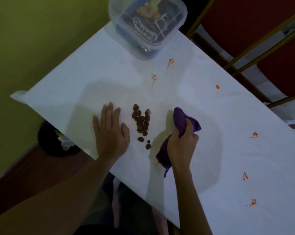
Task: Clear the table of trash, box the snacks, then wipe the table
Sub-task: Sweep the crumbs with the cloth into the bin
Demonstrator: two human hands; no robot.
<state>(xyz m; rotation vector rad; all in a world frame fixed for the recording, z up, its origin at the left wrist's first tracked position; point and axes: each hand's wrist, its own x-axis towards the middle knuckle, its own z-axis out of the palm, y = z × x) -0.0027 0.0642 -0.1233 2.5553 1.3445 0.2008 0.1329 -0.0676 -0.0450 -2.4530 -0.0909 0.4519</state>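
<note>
My left hand point(110, 131) lies flat, fingers straight, on the white surface point(62, 92) beside the brown crumbs point(142, 123). Right hand point(181, 145) has fingers curled round the purple cloth point(179, 119). Snack box point(147, 22) at the far end.

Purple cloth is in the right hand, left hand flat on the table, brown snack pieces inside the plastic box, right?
Not quite. The head view shows the brown snack pieces lying loose on the table between the hands, not inside the plastic box. The right hand does grip the purple cloth, and the left hand lies flat.
</note>
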